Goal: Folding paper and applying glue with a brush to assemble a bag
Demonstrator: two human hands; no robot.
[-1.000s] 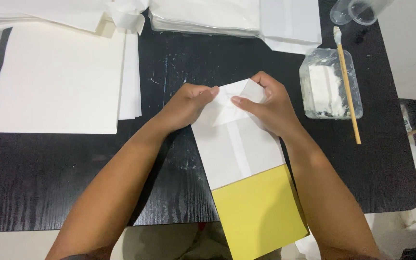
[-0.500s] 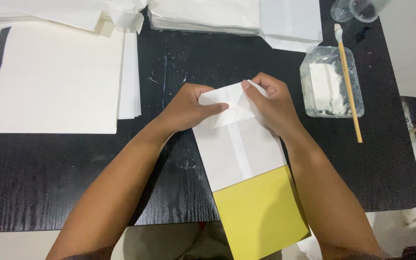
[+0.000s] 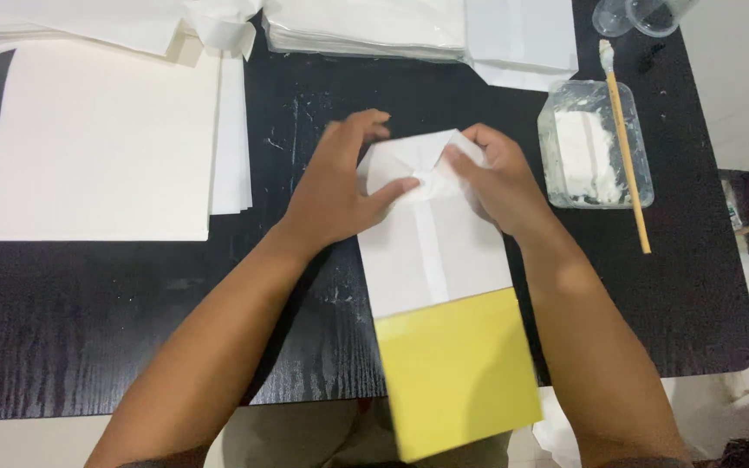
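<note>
Both hands are working on the white paper bag (image 3: 431,247), which is lying flat on the black table (image 3: 132,347) over a yellow card (image 3: 457,373). The left hand (image 3: 335,186) is pressing its thumb on the folded flap, fingers spread, gripping nothing. The right hand (image 3: 496,178) is pinching the flap's other corner so the crease is staying sharp.

My left hand (image 3: 340,186) looks blurry at the fingers. My right hand (image 3: 500,182) hides part of the white folded paper (image 3: 431,243). The clear cups (image 3: 639,13) and the paper stacks (image 3: 366,26) are cut off at the top edge.
</note>
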